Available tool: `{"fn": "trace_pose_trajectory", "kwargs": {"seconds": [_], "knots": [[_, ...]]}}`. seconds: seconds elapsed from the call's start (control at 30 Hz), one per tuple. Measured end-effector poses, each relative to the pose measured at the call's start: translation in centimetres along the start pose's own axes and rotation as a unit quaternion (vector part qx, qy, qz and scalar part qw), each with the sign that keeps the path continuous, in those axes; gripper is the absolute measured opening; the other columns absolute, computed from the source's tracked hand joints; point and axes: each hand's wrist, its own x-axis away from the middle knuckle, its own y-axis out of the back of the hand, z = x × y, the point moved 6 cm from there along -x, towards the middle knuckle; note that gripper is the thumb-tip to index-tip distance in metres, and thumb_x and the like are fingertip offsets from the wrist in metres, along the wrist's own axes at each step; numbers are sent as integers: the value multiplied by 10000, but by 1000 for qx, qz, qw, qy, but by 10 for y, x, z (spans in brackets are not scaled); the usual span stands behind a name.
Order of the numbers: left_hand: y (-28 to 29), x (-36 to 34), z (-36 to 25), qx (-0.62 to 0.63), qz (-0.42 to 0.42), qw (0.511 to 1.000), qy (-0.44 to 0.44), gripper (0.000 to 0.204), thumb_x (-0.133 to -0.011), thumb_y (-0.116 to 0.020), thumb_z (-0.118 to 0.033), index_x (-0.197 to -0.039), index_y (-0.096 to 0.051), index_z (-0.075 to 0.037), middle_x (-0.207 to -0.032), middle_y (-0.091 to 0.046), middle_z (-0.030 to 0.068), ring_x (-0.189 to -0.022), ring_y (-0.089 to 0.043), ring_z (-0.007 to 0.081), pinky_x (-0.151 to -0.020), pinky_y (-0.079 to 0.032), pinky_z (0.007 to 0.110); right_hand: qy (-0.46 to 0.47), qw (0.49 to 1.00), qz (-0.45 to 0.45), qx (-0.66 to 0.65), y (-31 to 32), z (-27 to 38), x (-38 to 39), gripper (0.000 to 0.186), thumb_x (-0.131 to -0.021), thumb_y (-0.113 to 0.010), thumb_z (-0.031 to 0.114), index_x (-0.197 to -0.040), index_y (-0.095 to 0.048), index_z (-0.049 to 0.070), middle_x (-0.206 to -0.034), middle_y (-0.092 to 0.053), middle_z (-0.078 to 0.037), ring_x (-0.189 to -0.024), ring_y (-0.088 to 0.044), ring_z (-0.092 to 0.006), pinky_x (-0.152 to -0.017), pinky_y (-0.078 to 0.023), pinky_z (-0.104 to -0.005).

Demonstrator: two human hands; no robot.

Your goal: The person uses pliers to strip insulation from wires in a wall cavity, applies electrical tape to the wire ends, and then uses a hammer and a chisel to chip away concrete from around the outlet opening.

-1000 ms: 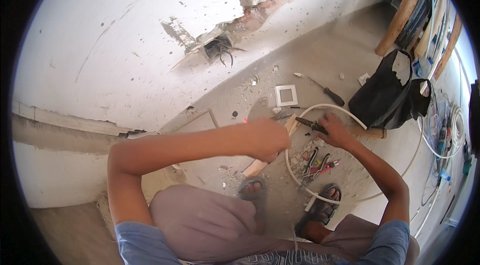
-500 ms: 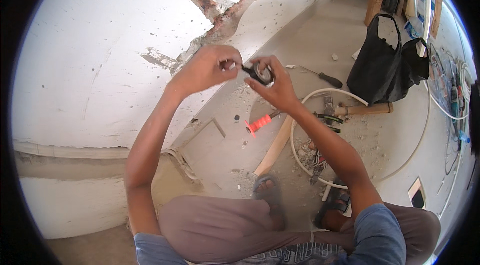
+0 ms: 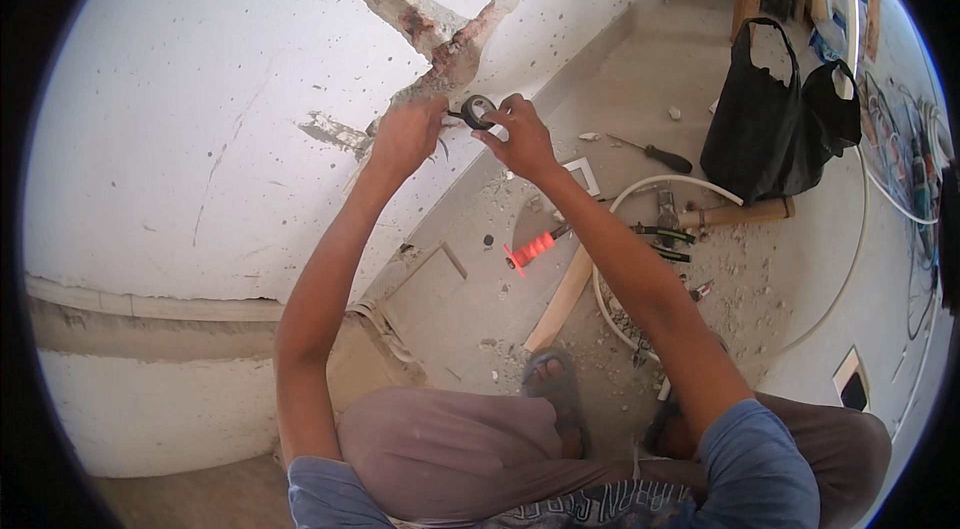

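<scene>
My right hand (image 3: 524, 137) holds a roll of black tape (image 3: 478, 111) between thumb and fingers, in front of the wall. A short dark strip runs from the roll to my left hand (image 3: 408, 137), whose fingers are pinched on it. That hand is against the lower end of the channel (image 3: 456, 61) chopped into the white wall. A thin dark piece, perhaps a wire, pokes out below the left fingers; what else they hold is hidden.
On the floor lie a chisel with a red grip (image 3: 532, 250), a screwdriver (image 3: 668, 158), a hammer (image 3: 735, 214), green-and-black-handled pliers (image 3: 664, 232), a wood strip (image 3: 562, 299), a white square frame (image 3: 582, 175), and looped pale conduit (image 3: 600, 284). A black bag (image 3: 750, 129) stands at right.
Both hands have moved up toward the wall channel, the right one also leftward with the tape roll. The left hand now reaches the channel's lower end. The white frame has come into sight.
</scene>
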Motion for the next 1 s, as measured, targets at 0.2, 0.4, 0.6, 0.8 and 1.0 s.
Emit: {"fn": "trace_pose_trajectory", "kwargs": {"seconds": [0.2,0.4,0.6,0.8,1.0], "knots": [[-5,4,-2,7,6,1000,20,139,-853,-562,-75,-984,-599,-46,-816,-640,200,-763,-619,412,-657,-476,498,-27,1000,-4,-11,-8,-6,12,336,-785,-773,348,-1004,-716,100,-1006,-535,-112,-989,-534,-298,-813,-477,-408],[-6,10,-2,-6,16,1000,4,103,-882,-526,-90,-952,-588,-47,-874,-625,176,-782,-628,389,-654,-493,490,-44,999,2,-20,-14,-4,21,340,-790,-767,348,-998,-716,84,-1000,-537,-123,-990,-534,-306,-813,-478,-418],[-8,18,-5,23,46,999,3,104,-867,-568,-77,-949,-610,-28,-948,-609,147,-825,-614,363,-694,-485,454,-66,997,-6,-44,-18,1,36,354,-790,-769,351,-1004,-712,74,-1005,-535,-126,-990,-531,-304,-819,-475,-414],[-7,19,-6,52,49,997,-24,112,-846,-611,-103,-922,-641,-27,-909,-643,135,-801,-629,352,-691,-500,427,-82,994,-9,-69,-26,3,50,363,-789,-773,347,-1010,-708,67,-1013,-533,-133,-995,-533,-301,-829,-470,-411],[-3,18,-4,69,50,996,-33,158,-757,-623,-80,-892,-676,-19,-913,-669,136,-772,-648,337,-686,-521,401,-94,991,-8,-90,-31,9,54,354,-789,-776,336,-1011,-706,68,-1030,-532,-140,-995,-535,-307,-834,-468,-409]]}}
